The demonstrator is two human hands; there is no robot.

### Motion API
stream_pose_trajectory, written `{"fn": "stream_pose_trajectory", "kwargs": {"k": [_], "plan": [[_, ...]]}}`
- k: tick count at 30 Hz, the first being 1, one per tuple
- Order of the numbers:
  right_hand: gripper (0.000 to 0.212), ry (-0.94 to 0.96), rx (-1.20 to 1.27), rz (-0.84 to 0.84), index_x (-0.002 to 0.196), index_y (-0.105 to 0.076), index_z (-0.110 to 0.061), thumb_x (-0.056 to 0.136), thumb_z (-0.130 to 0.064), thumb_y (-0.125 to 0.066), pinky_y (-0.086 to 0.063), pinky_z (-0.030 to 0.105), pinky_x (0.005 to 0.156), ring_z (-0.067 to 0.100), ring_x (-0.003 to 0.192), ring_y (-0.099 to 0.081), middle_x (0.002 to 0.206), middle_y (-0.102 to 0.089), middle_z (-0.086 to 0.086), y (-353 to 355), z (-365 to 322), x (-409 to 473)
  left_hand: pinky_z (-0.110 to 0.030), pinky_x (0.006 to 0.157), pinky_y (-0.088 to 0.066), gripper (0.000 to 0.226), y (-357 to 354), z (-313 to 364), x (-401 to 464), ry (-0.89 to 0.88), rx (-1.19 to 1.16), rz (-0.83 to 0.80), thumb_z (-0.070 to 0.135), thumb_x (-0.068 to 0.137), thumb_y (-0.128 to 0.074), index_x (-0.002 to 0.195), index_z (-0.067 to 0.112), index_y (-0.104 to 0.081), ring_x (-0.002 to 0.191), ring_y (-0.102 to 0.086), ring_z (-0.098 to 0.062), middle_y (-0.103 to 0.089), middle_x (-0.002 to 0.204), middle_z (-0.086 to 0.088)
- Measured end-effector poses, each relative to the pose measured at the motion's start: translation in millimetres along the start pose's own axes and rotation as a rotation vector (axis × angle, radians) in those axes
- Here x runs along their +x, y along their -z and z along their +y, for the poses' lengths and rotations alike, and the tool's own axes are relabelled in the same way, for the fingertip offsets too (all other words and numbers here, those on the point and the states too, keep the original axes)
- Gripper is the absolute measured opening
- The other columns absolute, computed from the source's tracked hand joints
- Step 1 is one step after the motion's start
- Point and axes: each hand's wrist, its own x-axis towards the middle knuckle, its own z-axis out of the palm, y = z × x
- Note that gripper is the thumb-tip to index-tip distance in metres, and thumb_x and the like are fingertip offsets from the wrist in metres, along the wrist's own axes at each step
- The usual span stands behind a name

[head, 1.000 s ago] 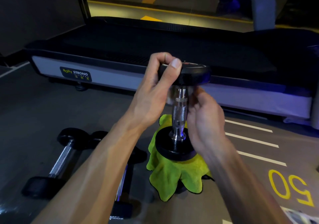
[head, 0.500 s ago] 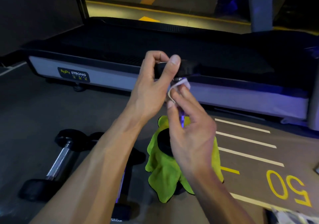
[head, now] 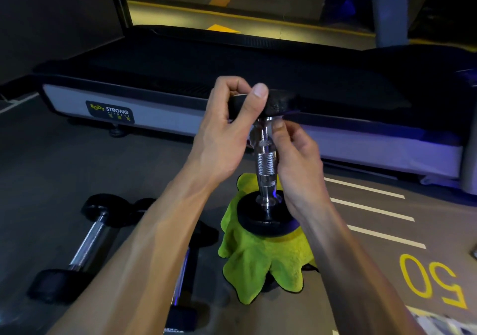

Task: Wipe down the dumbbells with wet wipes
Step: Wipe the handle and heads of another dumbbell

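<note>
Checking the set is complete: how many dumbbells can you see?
3: one upright dumbbell on the green cloth, gripped by the left hand; two lying on the floor at left. More may be hidden.

Dumbbell [head: 267,169] on cloth [head: 260,262] (upright); two perhaps left.

The right hand [head: 296,169] hides most of the wipe [head: 252,138]; the lower-right packet [head: 444,323] is cut off and blurred.
</note>
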Motion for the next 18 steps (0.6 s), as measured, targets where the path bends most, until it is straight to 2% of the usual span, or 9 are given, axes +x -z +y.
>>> {"fn": "stream_pose_trajectory", "kwargs": {"k": [2, 4, 5, 7, 9, 11, 13, 15, 18], "plan": [[0.033, -0.033, -0.080, -0.067, 0.093, -0.071, -0.031, 0.102, -0.049, -0.044, -0.052, 0.056, 0.098, 0.023, 0.098, -0.072, 0.095, -0.077, 0.001, -5.6, -3.3, 0.2, -0.017, 0.069, -0.041, 0.020, -0.6, -0.4, 1.1, 0.001, 0.006, 0.006, 0.050, 0.103, -0.054, 0.099, 0.031, -0.050, 0.070, -0.048, 0.002, -0.047, 0.088, 0.011], [0.038, 0.027, -0.238, -0.113, 0.097, -0.065, -0.023, 0.108, -0.044, -0.036, -0.053, 0.041, 0.094, 0.021, 0.095, -0.068, 0.090, -0.073, 0.002, -6.4, -9.4, -1.9, -0.017, 0.071, -0.041, 0.019, 0.7, -1.5, 2.8, 0.008, 0.032, 0.020, 0.051, 0.104, -0.054, 0.099, 0.033, -0.050, 0.072, -0.049, 0.001, -0.048, 0.090, 0.009], [0.037, 0.082, -0.368, -0.141, 0.101, -0.062, -0.020, 0.110, -0.042, -0.033, -0.050, 0.035, 0.086, 0.021, 0.094, -0.066, 0.089, -0.069, 0.001, -4.7, -13.3, -6.3, -0.017, 0.073, -0.042, 0.019, 2.0, -2.3, 3.0, 0.010, 0.045, 0.029, 0.051, 0.104, -0.054, 0.100, 0.033, -0.050, 0.075, -0.049, 0.001, -0.049, 0.092, 0.008], [0.031, 0.172, -0.716, -0.146, 0.100, -0.052, -0.019, 0.110, -0.040, -0.031, -0.040, 0.041, 0.074, 0.029, 0.091, -0.062, 0.083, -0.061, -0.003, 3.7, -15.7, -16.9, -0.020, 0.078, -0.042, 0.019, 3.9, -4.2, 2.7, 0.013, 0.051, 0.041, 0.053, 0.104, -0.055, 0.099, 0.035, -0.050, 0.080, -0.051, -0.002, -0.052, 0.096, 0.006], [0.021, 0.235, -0.943, -0.124, 0.103, -0.047, -0.023, 0.108, -0.040, -0.035, -0.036, 0.042, 0.071, 0.032, 0.090, -0.059, 0.086, -0.057, -0.004, 9.6, -13.0, -33.0, -0.021, 0.080, -0.042, 0.019, 5.8, -4.7, 1.9, 0.016, 0.049, 0.042, 0.054, 0.103, -0.055, 0.099, 0.037, -0.050, 0.082, -0.051, -0.003, -0.052, 0.097, 0.006], [0.021, 0.233, -0.944, -0.143, 0.115, -0.052, -0.023, 0.105, -0.039, -0.041, -0.043, 0.039, 0.081, 0.025, 0.101, -0.061, 0.103, -0.064, -0.005, 13.2, -10.3, -48.0, -0.019, 0.078, -0.041, 0.018, 5.5, -4.0, 0.7, 0.016, 0.050, 0.040, 0.056, 0.101, -0.056, 0.098, 0.039, -0.050, 0.080, -0.050, -0.002, -0.051, 0.097, 0.007], [0.025, 0.176, -0.754, -0.151, 0.121, -0.057, -0.027, 0.106, -0.039, -0.041, -0.046, 0.034, 0.084, 0.015, 0.102, -0.064, 0.109, -0.065, -0.012, 15.8, -13.8, -58.7, -0.016, 0.076, -0.040, 0.018, 3.6, -2.7, 0.5, 0.013, 0.048, 0.036, 0.056, 0.101, -0.056, 0.097, 0.040, -0.049, 0.079, -0.050, -0.001, -0.051, 0.096, 0.006], [0.024, 0.190, -0.596, -0.093, 0.110, -0.062, -0.027, 0.107, -0.034, -0.039, -0.045, 0.030, 0.077, 0.009, 0.088, -0.062, 0.093, -0.062, -0.014, 13.1, -18.0, -63.0, -0.017, 0.075, -0.041, 0.019, 2.1, -1.8, 0.6, 0.013, 0.043, 0.038, 0.057, 0.100, -0.056, 0.096, 0.040, -0.049, 0.078, -0.049, -0.002, -0.050, 0.096, 0.004], [0.023, 0.235, -0.577, 0.028, 0.091, -0.055, -0.023, 0.108, -0.028, -0.041, -0.034, 0.033, 0.066, 0.013, 0.073, -0.051, 0.080, -0.059, -0.007, -2.0, -17.7, -52.3, -0.020, 0.077, -0.041, 0.021, -0.5, -1.8, -0.7, 0.007, 0.047, 0.045, 0.060, 0.098, -0.056, 0.097, 0.040, -0.049, 0.080, -0.050, -0.004, -0.050, 0.097, 0.003]]}}
